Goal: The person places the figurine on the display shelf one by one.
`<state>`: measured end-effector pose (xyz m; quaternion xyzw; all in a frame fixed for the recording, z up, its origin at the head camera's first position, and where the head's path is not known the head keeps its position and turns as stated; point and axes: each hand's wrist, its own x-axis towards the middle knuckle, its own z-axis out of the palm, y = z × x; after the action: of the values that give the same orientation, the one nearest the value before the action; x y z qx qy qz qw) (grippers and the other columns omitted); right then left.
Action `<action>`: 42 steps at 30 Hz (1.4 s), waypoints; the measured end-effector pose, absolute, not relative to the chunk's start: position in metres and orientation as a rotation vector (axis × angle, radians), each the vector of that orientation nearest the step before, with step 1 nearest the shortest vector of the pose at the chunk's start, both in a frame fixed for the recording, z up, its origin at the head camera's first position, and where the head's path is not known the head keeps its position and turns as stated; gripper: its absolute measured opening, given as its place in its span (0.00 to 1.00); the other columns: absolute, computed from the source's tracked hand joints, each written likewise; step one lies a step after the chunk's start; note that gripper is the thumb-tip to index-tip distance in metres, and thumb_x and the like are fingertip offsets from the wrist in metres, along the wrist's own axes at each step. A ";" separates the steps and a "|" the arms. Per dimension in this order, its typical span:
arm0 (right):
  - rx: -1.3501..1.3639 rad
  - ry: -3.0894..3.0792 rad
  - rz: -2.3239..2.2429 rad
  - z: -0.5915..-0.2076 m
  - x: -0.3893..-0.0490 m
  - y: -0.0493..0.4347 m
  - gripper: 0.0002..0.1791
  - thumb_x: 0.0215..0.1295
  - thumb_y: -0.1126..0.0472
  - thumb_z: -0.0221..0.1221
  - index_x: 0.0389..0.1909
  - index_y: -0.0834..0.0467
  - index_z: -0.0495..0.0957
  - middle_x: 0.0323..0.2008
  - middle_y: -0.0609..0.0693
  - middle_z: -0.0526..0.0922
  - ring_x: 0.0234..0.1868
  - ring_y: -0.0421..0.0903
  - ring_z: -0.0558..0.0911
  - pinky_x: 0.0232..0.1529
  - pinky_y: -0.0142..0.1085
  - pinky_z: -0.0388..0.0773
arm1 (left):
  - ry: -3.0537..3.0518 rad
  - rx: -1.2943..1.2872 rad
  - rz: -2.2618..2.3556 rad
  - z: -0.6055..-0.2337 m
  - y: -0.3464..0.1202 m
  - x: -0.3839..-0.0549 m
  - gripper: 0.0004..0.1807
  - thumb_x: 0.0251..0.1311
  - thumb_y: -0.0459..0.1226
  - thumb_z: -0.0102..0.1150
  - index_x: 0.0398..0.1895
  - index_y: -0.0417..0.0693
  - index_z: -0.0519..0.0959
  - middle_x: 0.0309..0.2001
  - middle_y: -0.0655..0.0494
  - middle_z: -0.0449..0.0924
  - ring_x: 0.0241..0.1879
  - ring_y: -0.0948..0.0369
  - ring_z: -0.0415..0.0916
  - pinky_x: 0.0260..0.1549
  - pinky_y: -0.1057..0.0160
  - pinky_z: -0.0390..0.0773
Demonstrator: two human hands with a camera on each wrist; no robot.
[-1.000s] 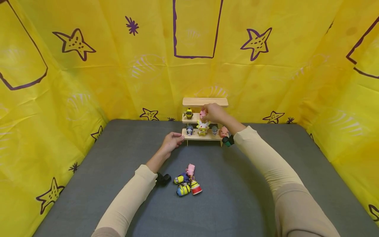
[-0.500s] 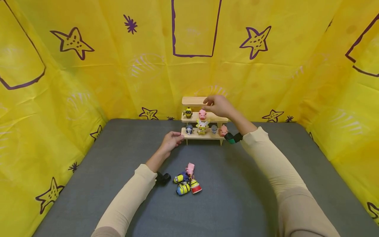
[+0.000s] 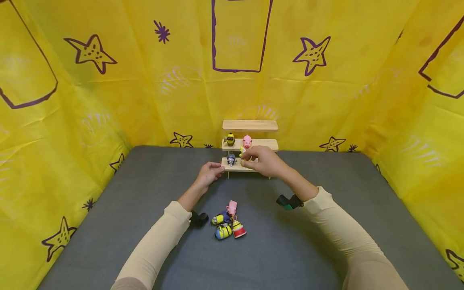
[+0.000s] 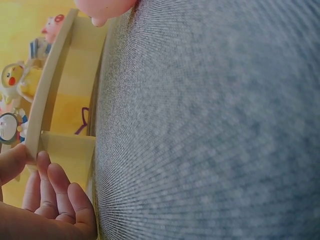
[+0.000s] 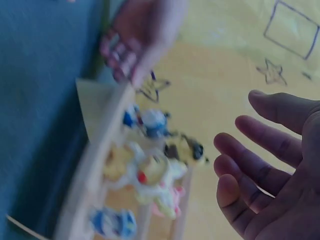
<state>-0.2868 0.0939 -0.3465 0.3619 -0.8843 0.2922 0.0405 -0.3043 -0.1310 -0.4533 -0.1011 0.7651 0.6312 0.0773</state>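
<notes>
My left hand (image 3: pixel 210 175) pinches the left end of the lowest board of a three-tier wooden shelf (image 3: pixel 250 125), thumb on top and fingers underneath in the left wrist view. In front of the shelf, my right hand (image 3: pixel 267 162) hovers with nothing in it; the right wrist view shows its fingers (image 5: pixel 260 162) spread and loosely bent. On the middle board stand a yellow-and-black figure (image 3: pixel 230 139) and a pink pig figure (image 3: pixel 247 141). The lowest board carries a blue-and-white figure (image 3: pixel 230 160) and a white-and-yellow winged figure (image 5: pixel 152 170), partly hidden by my right hand in the head view.
On the grey cloth (image 3: pixel 174 257) nearer me lie a pink pig figure (image 3: pixel 231 208), yellow-and-blue minion figures (image 3: pixel 223 231) and a red-and-yellow figure (image 3: pixel 239 228). A yellow patterned curtain (image 3: pixel 174 104) rises right behind the shelf and along both sides.
My right hand has let go of the pink pig on the middle board, lifted off, then come down in front of the lowest board. My left hand has stayed at the shelf's end.
</notes>
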 end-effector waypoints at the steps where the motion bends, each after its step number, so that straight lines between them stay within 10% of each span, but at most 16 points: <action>1: 1.128 -2.707 0.893 -0.350 -0.283 0.092 0.11 0.61 0.60 0.65 0.41 0.63 0.84 0.34 0.53 0.86 0.36 0.49 0.81 0.42 0.44 0.77 | 2.292 -0.304 1.893 -0.453 -0.131 -0.304 0.19 0.66 0.41 0.59 0.55 0.41 0.73 0.49 0.44 0.82 0.40 0.58 0.77 0.41 0.63 0.74; 42: 1.551 -3.048 0.406 -0.422 -0.251 0.050 0.12 0.58 0.53 0.68 0.41 0.53 0.85 0.30 0.44 0.81 0.32 0.37 0.73 0.36 0.30 0.71 | 2.297 -0.281 1.908 -0.456 -0.132 -0.303 0.19 0.66 0.41 0.59 0.55 0.41 0.73 0.48 0.45 0.83 0.36 0.61 0.75 0.38 0.66 0.73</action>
<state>-0.2506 0.0503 -0.4221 0.4451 -0.8750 0.1165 -0.1507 -0.3033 -0.1317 -0.4563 -0.0934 0.7640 0.6345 0.0711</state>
